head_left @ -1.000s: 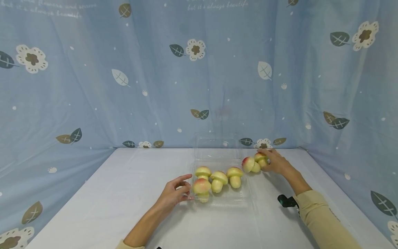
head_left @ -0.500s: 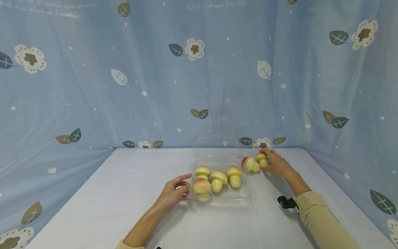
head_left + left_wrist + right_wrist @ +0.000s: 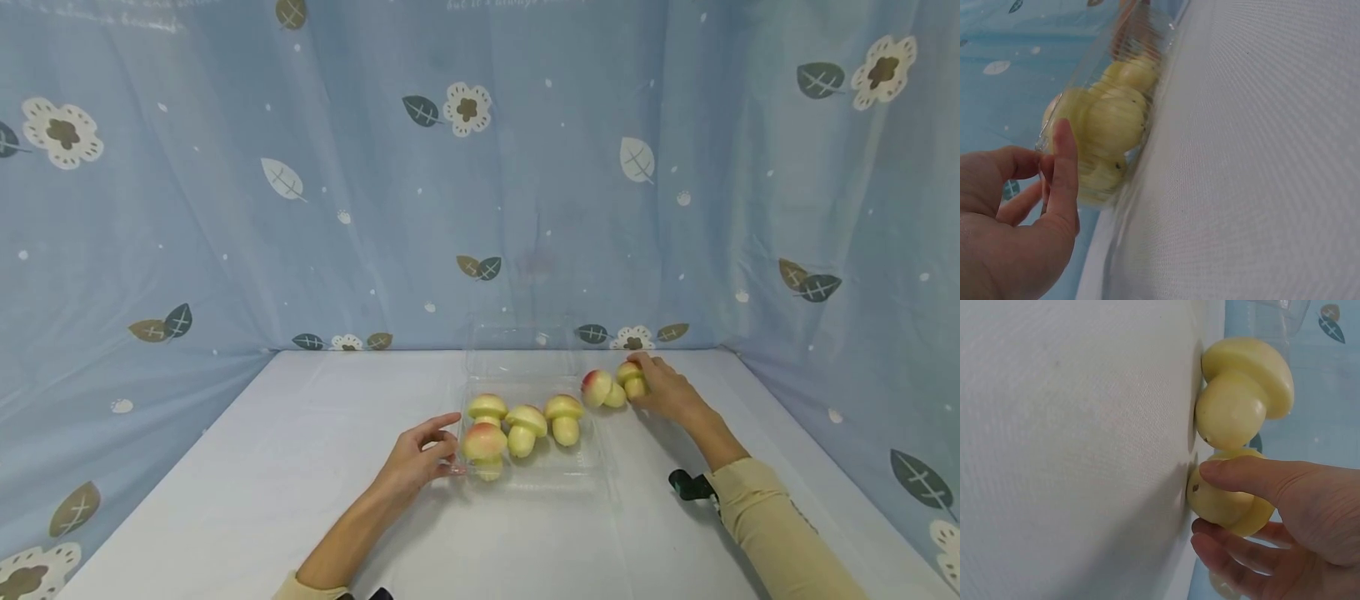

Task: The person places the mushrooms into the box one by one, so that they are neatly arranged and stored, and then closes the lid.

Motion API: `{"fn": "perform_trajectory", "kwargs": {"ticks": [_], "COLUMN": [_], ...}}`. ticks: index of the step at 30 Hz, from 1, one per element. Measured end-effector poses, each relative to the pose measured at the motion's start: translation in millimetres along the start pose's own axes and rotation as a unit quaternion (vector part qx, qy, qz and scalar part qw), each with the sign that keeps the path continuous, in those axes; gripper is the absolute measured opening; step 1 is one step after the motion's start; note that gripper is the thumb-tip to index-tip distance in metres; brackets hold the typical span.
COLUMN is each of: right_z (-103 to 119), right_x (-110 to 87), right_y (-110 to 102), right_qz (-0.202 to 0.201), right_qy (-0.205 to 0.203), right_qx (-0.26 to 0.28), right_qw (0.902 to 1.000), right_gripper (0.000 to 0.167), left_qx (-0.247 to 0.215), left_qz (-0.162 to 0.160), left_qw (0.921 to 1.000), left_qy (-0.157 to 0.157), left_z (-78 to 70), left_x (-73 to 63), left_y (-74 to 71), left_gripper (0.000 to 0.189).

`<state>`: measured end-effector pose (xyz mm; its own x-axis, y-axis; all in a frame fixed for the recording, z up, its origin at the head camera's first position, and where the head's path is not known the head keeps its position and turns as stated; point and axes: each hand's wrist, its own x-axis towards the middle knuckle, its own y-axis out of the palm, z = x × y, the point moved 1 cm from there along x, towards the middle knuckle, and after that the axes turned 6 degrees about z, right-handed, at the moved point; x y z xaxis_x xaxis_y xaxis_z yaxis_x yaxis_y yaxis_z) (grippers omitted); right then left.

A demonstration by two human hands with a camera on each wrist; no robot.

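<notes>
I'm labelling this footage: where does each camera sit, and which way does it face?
Head: on the head, facing forward and down at the table, clear box and blue curtain; left hand, right hand and sleeves show.
Left wrist: on that wrist, facing the clear box's side; left hand shows.
Right wrist: on that wrist, facing the held mushroom piece and another mushroom piece; right hand shows.
Head and right wrist both show the held mushroom piece.

left hand (image 3: 415, 452) nearer — right hand (image 3: 671, 392) farther
</notes>
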<state>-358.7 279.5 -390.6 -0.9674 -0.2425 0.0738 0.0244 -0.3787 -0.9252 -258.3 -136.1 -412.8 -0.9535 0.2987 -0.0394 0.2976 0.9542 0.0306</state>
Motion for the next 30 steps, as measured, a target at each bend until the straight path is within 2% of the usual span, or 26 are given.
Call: {"fn": "perform_trajectory", "kwargs": {"ticks": [10, 24, 30], "right_z": [3.2, -6.1, -5.8], "right_x": [-2.0, -5.5, -9.1], "right_y": [-6.2, -4.6, -7.9], "right_qz": [-0.002, 0.007, 0.003], "right_qy": [-0.005, -0.025, -0.030], "right_qx": [0.006, 0.003, 0.020], "right_qw": [1.0000, 0.9997, 0.9994], "right_gripper": [0.068, 0.074, 0.071], "left_qx": [-0.003, -0.002, -0.009], "left_qz": [0.000, 0.002, 0.006], "left_qw": [1.0000, 1.0000, 0.9999], "left_qy": [0.003, -0.003, 0.002], "left_z": [-3.1, -1.5, -1.7], "left_x": [0.9, 0.5, 0.2], "left_y": [-0.9, -0.5, -0.6], "left_gripper": [0.050, 0.050, 0.050]}}
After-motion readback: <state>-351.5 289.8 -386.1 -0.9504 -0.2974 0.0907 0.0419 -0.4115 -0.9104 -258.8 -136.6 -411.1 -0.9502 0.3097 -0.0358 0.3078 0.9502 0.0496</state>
